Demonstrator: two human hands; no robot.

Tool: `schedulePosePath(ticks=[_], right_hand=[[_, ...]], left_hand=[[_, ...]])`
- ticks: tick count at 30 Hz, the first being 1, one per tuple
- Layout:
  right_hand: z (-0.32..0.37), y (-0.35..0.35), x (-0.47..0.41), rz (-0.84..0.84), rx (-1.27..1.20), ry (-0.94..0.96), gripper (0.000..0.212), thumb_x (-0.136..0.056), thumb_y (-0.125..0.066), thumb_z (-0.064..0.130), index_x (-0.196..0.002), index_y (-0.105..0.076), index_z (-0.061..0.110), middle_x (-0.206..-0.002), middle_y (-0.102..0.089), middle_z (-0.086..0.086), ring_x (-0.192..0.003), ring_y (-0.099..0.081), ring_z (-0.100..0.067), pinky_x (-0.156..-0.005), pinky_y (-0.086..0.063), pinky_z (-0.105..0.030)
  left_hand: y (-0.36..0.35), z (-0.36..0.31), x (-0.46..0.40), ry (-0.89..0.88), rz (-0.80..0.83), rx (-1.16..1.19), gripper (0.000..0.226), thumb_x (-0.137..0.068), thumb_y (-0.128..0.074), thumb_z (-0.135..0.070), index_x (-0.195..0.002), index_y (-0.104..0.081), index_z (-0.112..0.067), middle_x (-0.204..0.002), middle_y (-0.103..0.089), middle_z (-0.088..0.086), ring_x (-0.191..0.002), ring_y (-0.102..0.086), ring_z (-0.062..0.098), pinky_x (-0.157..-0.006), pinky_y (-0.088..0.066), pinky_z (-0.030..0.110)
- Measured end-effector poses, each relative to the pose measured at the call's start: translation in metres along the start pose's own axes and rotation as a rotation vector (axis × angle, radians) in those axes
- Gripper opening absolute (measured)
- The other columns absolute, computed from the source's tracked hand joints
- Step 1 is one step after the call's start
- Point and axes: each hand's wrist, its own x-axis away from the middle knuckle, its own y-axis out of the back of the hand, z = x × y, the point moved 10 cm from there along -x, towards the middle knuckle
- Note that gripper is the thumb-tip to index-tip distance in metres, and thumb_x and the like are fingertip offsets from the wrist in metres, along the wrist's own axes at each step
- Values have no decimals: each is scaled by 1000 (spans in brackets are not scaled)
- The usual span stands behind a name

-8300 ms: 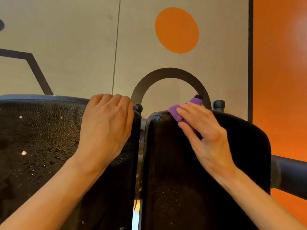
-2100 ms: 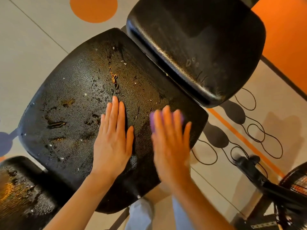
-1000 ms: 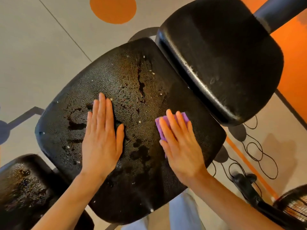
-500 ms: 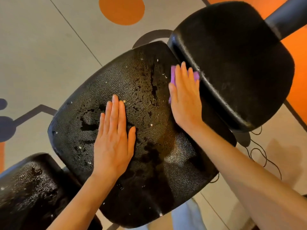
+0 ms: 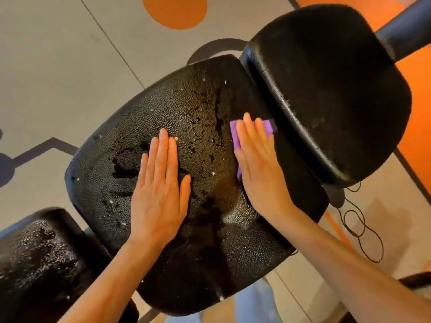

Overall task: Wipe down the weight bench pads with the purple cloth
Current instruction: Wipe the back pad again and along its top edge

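Observation:
A wide black textured bench pad fills the middle of the view, wet and speckled with crumbs. My left hand lies flat on its centre, fingers straight and together. My right hand presses the folded purple cloth flat against the pad's right side, close to the gap beside the raised black pad. Only the cloth's upper and left edges show past my fingers. A third wet pad sits at the lower left.
A black tube runs up from the raised pad at top right. Thin black cords loop on the floor at right. The floor is beige with orange and grey shapes. My light trousers show below the pad.
My right hand has slid the cloth back toward me along the pad's right side, after reaching the far edge half a second ago. My left hand stays flat on the pad.

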Motion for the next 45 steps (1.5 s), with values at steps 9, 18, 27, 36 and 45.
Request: schedulePosePath(ticks=[9, 18, 27, 36, 45], right_hand=[[47, -4, -39, -24, 145, 56, 50, -101, -25, 24, -150, -23, 12, -158, -20, -9, -148, -12, -28, -119, -16, -49], [44, -15, 34, 59, 281, 163, 53, -98, -31, 23, -150, -20, 20, -159, -17, -1, -148, -13, -25, -119, -13, -49], [43, -14, 87, 107, 310, 147, 48, -101, -23, 29, -149, -20, 25, -158, -20, 2, -148, -10, -19, -121, -7, -43], [53, -12, -25, -23, 203, -26, 54, -100, -28, 26, -151, -15, 18, -160, -12, -5, -148, -7, -25, -118, -18, -51], [3, 15, -105, -126, 118, -290, 59, -98, -5, 40, -153, -9, 18, -161, -4, -7, -148, -1, -28, -119, -11, -54]], left_hand=[[-1, 2, -1, 10, -9, -14, 68, -100, -30, -37, -156, -6, -7, -164, 3, 9, -152, 2, 23, -124, -6, 40], [1, 1, 0, -13, 5, -17, 66, -102, -28, -37, -155, -4, -6, -164, 4, 11, -152, 3, 24, -123, -8, 41], [0, 3, 0, -14, -11, -2, 66, -103, -34, -35, -155, -5, -6, -164, 3, 11, -152, 3, 24, -124, -9, 41], [11, 5, 0, -17, -32, 69, 66, -101, -29, -41, -156, -6, -12, -165, 3, 5, -152, 5, 17, -124, 1, 32], [26, 58, -6, 188, -90, 39, 67, -101, -26, -41, -156, -5, -10, -165, 5, 7, -153, 3, 21, -123, 8, 26]])
